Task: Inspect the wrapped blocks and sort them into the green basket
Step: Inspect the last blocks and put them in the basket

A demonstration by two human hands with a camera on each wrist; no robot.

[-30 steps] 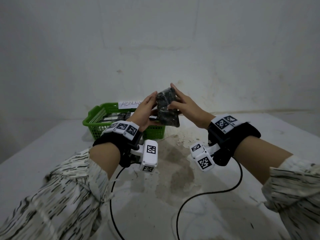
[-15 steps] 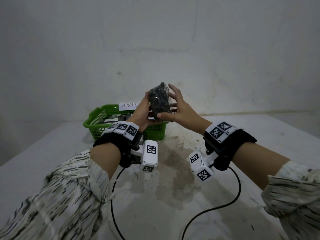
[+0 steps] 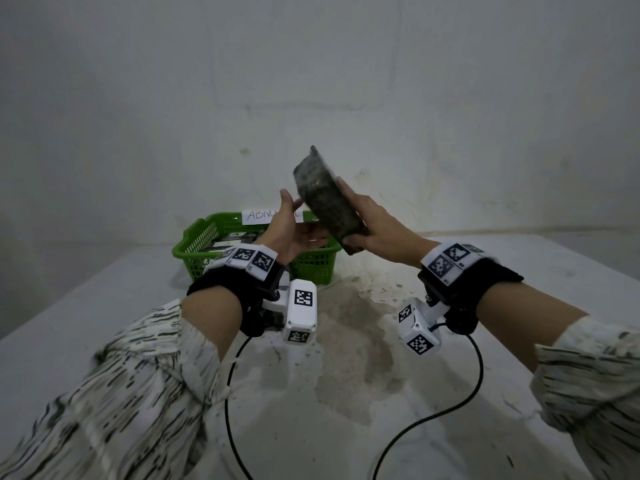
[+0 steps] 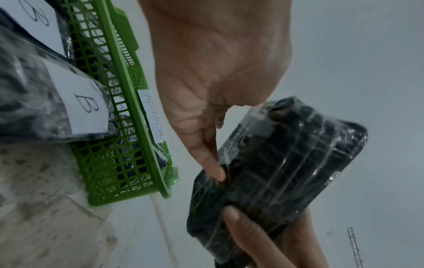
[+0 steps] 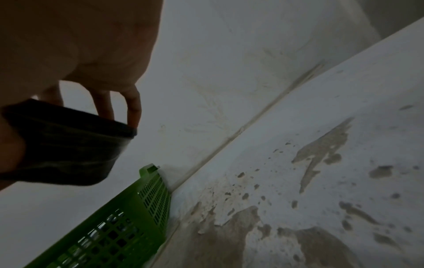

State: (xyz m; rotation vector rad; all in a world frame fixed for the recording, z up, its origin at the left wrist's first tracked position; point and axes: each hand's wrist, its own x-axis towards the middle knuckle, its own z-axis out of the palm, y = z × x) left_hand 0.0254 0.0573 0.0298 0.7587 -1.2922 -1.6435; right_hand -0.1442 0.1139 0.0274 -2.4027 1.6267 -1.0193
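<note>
We note the right hand (image 3: 375, 230) gripping the dark plastic-wrapped block (image 3: 329, 199), tilted, above the green plastic basket (image 3: 313, 263); left hand (image 3: 292, 230) fingertips (image 4: 216, 172) touch it, fingers straight.

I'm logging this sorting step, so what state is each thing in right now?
wrapped block: held up above the table, tilted, wrap on.
right hand: grips the wrapped block.
left hand: fingers straight, one fingertip touching the wrapped block.
green basket: upright on the table, holds other wrapped blocks.
paper label: fixed to the basket's far rim, partly hidden.
</note>
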